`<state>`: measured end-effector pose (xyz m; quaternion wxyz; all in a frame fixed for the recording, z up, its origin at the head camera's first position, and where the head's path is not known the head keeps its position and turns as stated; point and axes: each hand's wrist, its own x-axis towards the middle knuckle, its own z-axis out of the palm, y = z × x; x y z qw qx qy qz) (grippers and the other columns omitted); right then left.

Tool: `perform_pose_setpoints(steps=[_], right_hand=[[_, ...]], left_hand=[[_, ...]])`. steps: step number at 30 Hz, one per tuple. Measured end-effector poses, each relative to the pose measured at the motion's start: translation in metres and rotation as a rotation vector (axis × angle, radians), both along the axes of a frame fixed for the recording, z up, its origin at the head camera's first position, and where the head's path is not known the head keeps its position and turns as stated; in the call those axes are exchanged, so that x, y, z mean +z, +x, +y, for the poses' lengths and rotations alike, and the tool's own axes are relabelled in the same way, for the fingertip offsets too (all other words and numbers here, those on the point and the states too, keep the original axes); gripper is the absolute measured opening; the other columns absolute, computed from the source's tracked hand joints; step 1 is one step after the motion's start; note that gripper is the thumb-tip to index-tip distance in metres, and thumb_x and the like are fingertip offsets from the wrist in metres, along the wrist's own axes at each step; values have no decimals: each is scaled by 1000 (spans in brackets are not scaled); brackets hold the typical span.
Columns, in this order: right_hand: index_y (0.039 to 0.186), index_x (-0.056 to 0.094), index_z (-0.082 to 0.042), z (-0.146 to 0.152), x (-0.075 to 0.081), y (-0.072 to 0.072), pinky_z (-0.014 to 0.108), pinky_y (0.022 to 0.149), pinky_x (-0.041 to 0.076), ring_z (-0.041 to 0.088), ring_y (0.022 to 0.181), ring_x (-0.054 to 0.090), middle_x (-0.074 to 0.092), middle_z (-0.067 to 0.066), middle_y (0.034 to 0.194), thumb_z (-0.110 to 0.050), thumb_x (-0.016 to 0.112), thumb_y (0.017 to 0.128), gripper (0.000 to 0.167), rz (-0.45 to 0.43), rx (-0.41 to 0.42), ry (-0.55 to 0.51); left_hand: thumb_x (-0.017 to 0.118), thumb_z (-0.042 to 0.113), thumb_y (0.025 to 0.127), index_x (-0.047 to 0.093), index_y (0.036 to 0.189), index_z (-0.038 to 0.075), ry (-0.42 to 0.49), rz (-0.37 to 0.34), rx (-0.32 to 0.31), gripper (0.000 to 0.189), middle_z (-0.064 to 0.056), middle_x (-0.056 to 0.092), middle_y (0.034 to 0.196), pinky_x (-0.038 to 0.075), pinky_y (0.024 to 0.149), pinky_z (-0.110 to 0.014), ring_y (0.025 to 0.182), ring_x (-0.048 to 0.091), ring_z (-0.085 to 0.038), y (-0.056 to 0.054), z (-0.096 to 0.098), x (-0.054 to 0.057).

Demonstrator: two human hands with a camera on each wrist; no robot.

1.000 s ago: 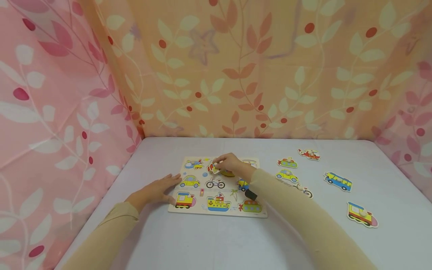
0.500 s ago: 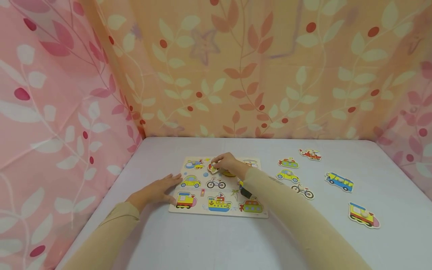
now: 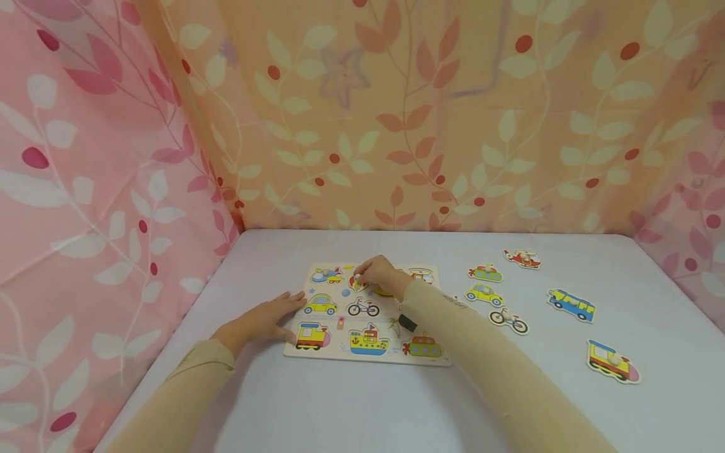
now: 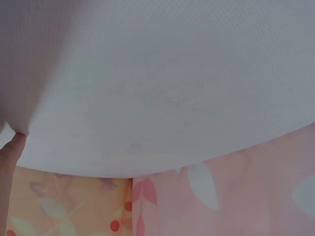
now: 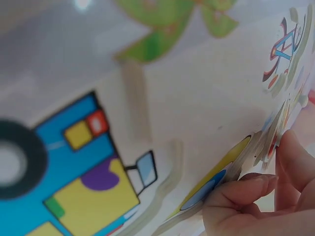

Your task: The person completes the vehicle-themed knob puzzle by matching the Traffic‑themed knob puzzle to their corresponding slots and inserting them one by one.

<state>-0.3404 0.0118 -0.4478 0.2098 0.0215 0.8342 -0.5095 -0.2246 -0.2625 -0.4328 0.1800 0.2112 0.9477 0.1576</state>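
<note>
In the head view, a white puzzle board (image 3: 368, 320) with printed vehicles lies on the table. My right hand (image 3: 381, 273) pinches a small red and yellow puzzle piece (image 3: 357, 284) over the board's top middle. The right wrist view shows that piece (image 5: 279, 130) edge-on, with a round knob (image 5: 303, 101) and my finger and thumb (image 5: 251, 199) beside it; its picture is not readable. My left hand (image 3: 262, 321) rests at the board's left edge, fingers stretched out. Only one of its fingers (image 4: 14, 148) shows in the left wrist view.
Loose knobbed pieces lie right of the board: a helicopter (image 3: 522, 258), a submarine (image 3: 485, 272), a car (image 3: 484, 294), a bicycle (image 3: 508, 321), a bus (image 3: 571, 305) and a train (image 3: 613, 362). An airplane (image 3: 326, 275) sits at the board's top left. Patterned curtains surround the white table (image 3: 362, 402).
My right hand has shifted slightly left and lowered the piece from a tilt to lie flatter on the board. The left hand has stayed in place.
</note>
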Motion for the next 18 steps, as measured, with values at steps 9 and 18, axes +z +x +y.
perform_pose_setpoints(steps=[9, 18], right_hand=[[106, 76, -7, -3, 5, 4, 26, 58, 49, 16, 68, 59, 70, 7, 102, -1, 74, 84, 23, 30, -21, 103], [116, 69, 0, 8, 27, 36, 22, 62, 49, 18, 81, 61, 64, 17, 118, -2, 70, 88, 28, 77, -15, -34]], left_hand=[[77, 47, 75, 36, 151, 13, -1, -9, 11, 93, -6, 25, 159, 18, 111, -62, 146, 10, -37, 1, 3, 4], [78, 46, 75, 35, 151, 11, -23, -2, -6, 95, -6, 24, 160, 19, 111, -62, 146, 12, -38, 3, 6, 6]])
